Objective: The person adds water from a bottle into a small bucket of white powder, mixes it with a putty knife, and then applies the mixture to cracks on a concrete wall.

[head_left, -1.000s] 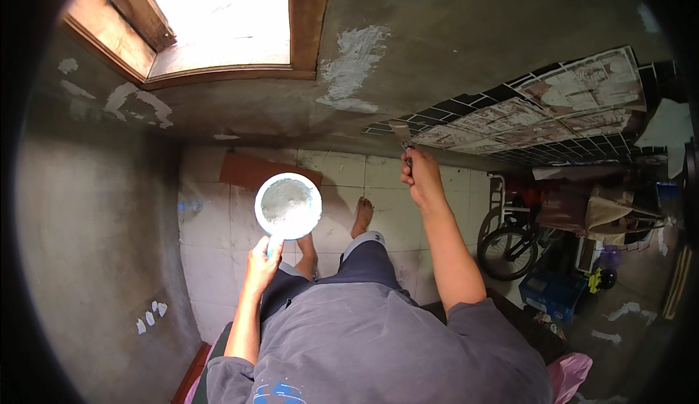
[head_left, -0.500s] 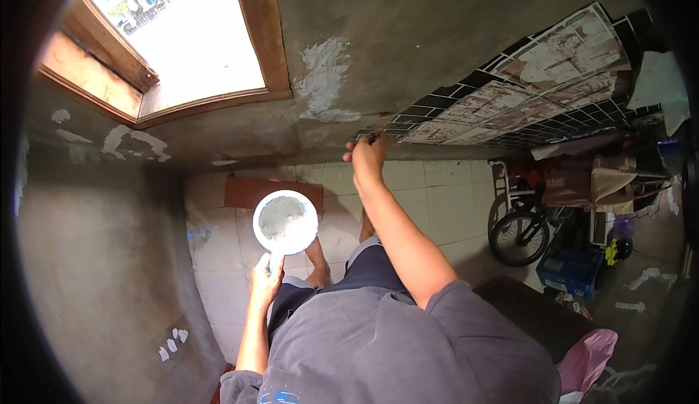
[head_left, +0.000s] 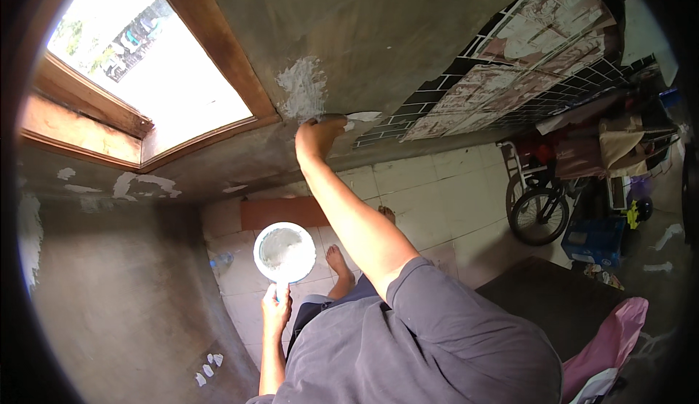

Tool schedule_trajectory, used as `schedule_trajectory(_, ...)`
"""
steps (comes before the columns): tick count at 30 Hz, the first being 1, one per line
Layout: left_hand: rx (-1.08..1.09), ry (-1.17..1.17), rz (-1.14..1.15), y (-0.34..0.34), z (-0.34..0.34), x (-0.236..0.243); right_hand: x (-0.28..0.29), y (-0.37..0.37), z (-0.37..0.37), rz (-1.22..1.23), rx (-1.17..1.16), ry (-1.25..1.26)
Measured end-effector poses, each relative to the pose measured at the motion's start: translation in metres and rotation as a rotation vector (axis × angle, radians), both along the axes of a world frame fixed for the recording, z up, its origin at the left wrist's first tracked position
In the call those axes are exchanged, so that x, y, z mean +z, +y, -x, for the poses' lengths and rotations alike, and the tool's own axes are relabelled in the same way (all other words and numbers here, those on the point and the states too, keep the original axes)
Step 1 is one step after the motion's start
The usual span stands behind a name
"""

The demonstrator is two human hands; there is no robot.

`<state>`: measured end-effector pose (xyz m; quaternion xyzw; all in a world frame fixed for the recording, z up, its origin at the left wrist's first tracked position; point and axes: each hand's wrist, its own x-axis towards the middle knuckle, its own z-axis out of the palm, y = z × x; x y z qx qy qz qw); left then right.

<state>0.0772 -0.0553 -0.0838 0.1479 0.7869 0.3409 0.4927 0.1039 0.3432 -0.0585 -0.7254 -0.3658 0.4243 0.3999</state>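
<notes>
My left hand (head_left: 276,314) grips the short handle of a round white dipper (head_left: 282,292), held level above the floor. Inside it lies whitish-grey paste (head_left: 282,247), bright where the light falls. My right arm reaches across to the grey wall, and the right hand (head_left: 317,140) is closed there with its fingers bent. Whatever it holds is mostly hidden behind the fingers. A white streak (head_left: 362,116) shows beside the fingertips; I cannot tell whether it is on the wall or on a tool. Just above the hand is a rough white patch (head_left: 302,87) on the wall.
A wooden-framed window (head_left: 218,32) opens at upper left. Brick-patterned paper (head_left: 510,61) covers the wall at right. On the floor are a reddish-brown board (head_left: 273,213) and a plastic bottle (head_left: 220,260). A bicycle (head_left: 539,214), a blue box (head_left: 593,240) and a dark tabletop (head_left: 531,295) stand right.
My right hand has moved left along the wall to below the white patch. The white streak now shows beside its fingers. The view has turned slightly; my left hand still holds the dipper.
</notes>
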Motion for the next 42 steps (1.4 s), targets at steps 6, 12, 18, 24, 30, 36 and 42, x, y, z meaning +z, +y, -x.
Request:
schedule_trajectory(6, -0.065, -0.023, 0.009, 0.016, 0.005, 0.001, -0.058, -0.033, 0.012, -0.262, 0.059, -0.192)
schedule_trajectory(12, -0.103, -0.054, 0.043, 0.027, 0.005, 0.003, -0.089, -0.078, -0.068, -0.195, 0.065, 0.121)
schedule_trajectory(18, -0.217, 0.0, 0.092, 0.042, 0.018, -0.006, -0.065, -0.083, -0.125, -0.019, 0.003, 0.41)
schedule_trajectory(24, -0.273, -0.043, 0.158, 0.064, 0.03, 0.013, -0.074, -0.083, -0.095, -0.055, -0.115, 0.624)
schedule_trajectory(30, -0.39, -0.045, 0.206, 0.078, 0.071, 0.02, -0.136, -0.068, -0.041, -0.292, -0.202, 0.139)
schedule_trajectory(36, -0.472, -0.046, 0.277, 0.068, 0.135, 0.012, -0.132, -0.028, 0.0, -0.404, -0.303, 0.016)
schedule_trajectory(42, -0.609, -0.016, 0.295, 0.061, 0.197, -0.001, -0.153, -0.041, 0.019, -0.495, -0.312, 0.035)
